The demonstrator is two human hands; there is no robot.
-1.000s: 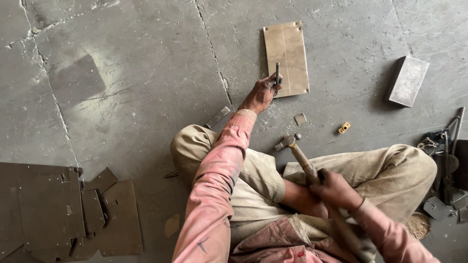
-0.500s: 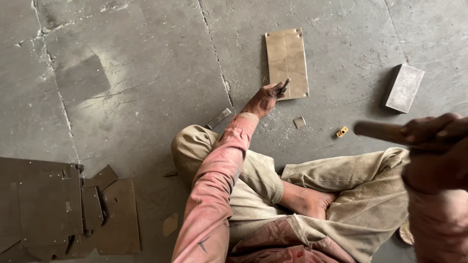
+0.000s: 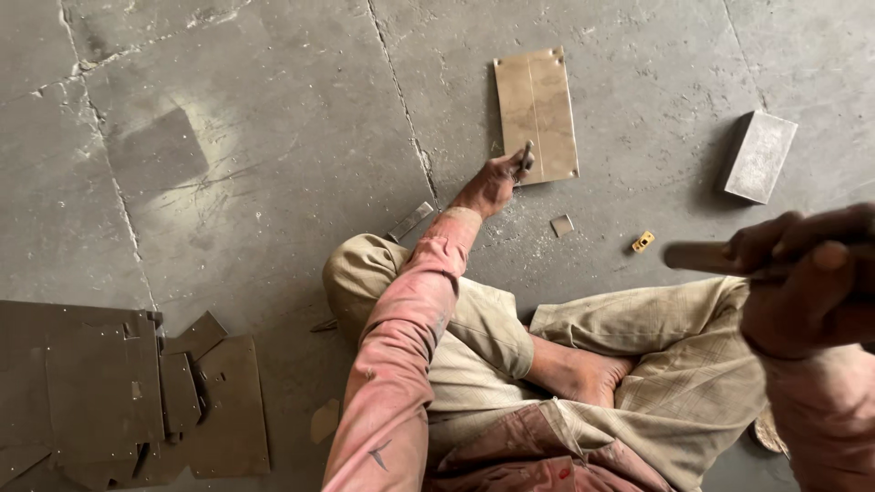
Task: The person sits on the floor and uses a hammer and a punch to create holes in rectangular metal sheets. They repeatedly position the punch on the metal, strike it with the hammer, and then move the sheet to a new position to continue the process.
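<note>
I sit cross-legged on a grey concrete floor. My left hand (image 3: 494, 182) reaches forward and grips a small dark chisel (image 3: 525, 160), its tip set on the near edge of a flat tan metal plate (image 3: 538, 113). My right hand (image 3: 807, 287) is raised close to the camera at the right, closed around a wooden hammer handle (image 3: 706, 257). The hammer's head is out of view. My bare foot (image 3: 592, 378) shows between my legs.
A grey rectangular metal block (image 3: 759, 156) lies at the right. A small square metal offcut (image 3: 562, 225) and a small yellow piece (image 3: 643, 241) lie near my knee. A narrow metal strip (image 3: 410, 220) lies by my left arm. Dark cut sheet pieces (image 3: 118, 392) are stacked at lower left.
My right hand has lifted the hammer from low beside my knee up high near the camera. My left hand keeps the chisel on the plate's edge.
</note>
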